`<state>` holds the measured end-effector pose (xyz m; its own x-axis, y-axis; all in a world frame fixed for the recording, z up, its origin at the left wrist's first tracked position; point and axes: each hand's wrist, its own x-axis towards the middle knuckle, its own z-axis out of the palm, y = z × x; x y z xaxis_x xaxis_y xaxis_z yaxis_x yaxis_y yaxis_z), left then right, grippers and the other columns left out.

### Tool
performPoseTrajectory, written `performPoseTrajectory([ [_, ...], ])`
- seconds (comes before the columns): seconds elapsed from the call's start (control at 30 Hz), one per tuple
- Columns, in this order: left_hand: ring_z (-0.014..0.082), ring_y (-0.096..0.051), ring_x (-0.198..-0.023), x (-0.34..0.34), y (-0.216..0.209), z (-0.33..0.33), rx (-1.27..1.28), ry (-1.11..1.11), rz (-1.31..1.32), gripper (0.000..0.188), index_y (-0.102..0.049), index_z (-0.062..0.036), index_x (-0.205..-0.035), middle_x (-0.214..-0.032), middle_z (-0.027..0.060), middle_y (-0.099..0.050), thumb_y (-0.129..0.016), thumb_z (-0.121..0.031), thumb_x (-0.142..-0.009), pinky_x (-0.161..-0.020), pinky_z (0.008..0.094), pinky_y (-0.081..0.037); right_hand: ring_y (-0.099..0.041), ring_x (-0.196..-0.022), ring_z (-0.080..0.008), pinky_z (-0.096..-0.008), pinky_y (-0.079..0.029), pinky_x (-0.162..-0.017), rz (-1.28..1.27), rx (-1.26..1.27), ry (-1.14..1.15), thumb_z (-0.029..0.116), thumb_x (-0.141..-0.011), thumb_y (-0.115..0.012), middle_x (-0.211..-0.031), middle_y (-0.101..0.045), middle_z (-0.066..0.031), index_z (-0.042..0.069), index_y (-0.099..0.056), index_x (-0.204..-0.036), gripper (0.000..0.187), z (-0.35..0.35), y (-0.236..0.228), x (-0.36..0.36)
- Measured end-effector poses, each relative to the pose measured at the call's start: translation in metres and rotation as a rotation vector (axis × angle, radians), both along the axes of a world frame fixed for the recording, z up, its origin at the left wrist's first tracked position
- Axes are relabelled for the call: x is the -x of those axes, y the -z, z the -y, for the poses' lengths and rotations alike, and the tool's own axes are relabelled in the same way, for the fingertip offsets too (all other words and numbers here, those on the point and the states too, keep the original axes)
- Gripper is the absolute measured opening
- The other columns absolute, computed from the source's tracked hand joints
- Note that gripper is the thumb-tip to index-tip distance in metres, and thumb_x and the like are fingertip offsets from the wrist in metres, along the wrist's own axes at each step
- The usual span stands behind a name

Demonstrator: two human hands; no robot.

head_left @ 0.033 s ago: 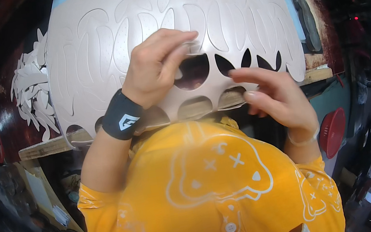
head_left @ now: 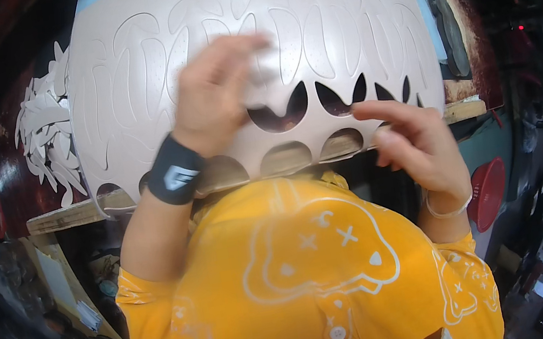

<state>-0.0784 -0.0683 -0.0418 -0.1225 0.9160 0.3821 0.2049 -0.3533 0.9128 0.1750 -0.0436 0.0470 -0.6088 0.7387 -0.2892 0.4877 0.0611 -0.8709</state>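
Observation:
A large pale clay vessel (head_left: 334, 25) fills the upper middle. Leaf outlines are scored over its wall, and a row of leaf-shaped holes is cut through near its lower edge. My left hand (head_left: 214, 97), with a black wristband, is pressed on the wall just above the holes. Its blurred fingers are pinched on a small pale piece (head_left: 267, 64). My right hand (head_left: 417, 146), with a thin bracelet, is open, its fingertips at the vessel's lower edge beside the right-hand holes. My orange shirt (head_left: 316, 269) fills the lower part of the view.
The vessel rests on a wooden board (head_left: 66, 216) that sticks out at both sides. A heap of pale leaf-shaped cut-outs (head_left: 50, 140) lies to the left of the vessel. A red round object (head_left: 488, 192) hangs at the lower right. Dark workshop clutter surrounds everything.
My left hand's fingers have shifted slightly up on the vessel wall and are now blurred with motion. My right hand stays at the lower edge.

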Motion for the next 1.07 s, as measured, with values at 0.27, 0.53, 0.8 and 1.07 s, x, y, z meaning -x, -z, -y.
performPoseTrajectory([
  [0.27, 0.0209, -0.063, -0.074, 0.080, -0.032, 0.036, -0.077, -0.195, -0.649, 0.050, -0.067, -0.0099, -0.108, -0.101, 0.0070, -0.064, -0.052, 0.015, -0.068, -0.065, 0.0277, -0.053, -0.056, -0.064, -0.0057, -0.0190, -0.044, -0.053, -0.299, 0.611, -0.303, 0.009, -0.089, -0.059, -0.103, -0.056, -0.0053, 0.005, -0.045, -0.109, 0.025, -0.002, 0.056, 0.068],
  [0.53, 0.0247, -0.064, -0.077, 0.041, 0.001, 0.054, 0.136, -0.057, -0.677, 0.031, -0.064, -0.0074, -0.108, -0.097, 0.0095, -0.061, -0.069, -0.011, -0.077, -0.066, 0.0321, -0.053, -0.054, -0.058, -0.0159, -0.0244, -0.041, -0.049, -0.773, 1.238, -0.085, 0.033, -0.095, -0.050, -0.108, -0.055, -0.0084, 0.002, -0.045, -0.117, 0.038, -0.015, 0.074, 0.097],
  [0.8, 0.0238, -0.063, -0.084, 0.142, -0.033, 0.086, -0.072, -0.456, -0.732, 0.035, -0.065, -0.0041, -0.110, -0.102, 0.0142, -0.061, -0.050, 0.007, -0.080, -0.071, 0.0312, -0.052, -0.054, -0.056, -0.0057, -0.0215, -0.044, -0.053, 0.054, 0.151, -0.506, 0.010, -0.081, -0.067, -0.099, -0.062, -0.0081, 0.003, -0.059, -0.108, 0.029, -0.002, 0.006, 0.117],
  [1.07, 0.0265, -0.063, -0.084, 0.112, 0.002, 0.093, 0.156, -0.086, -0.783, 0.058, -0.052, -0.0129, -0.129, -0.115, 0.0118, -0.056, -0.072, -0.022, -0.075, -0.072, 0.0330, -0.053, -0.058, -0.060, -0.0161, -0.0243, -0.048, -0.057, -0.780, 1.403, -0.186, 0.027, -0.092, -0.056, -0.106, -0.059, -0.0185, 0.009, -0.050, -0.109, 0.025, -0.001, 0.099, 0.173],
])
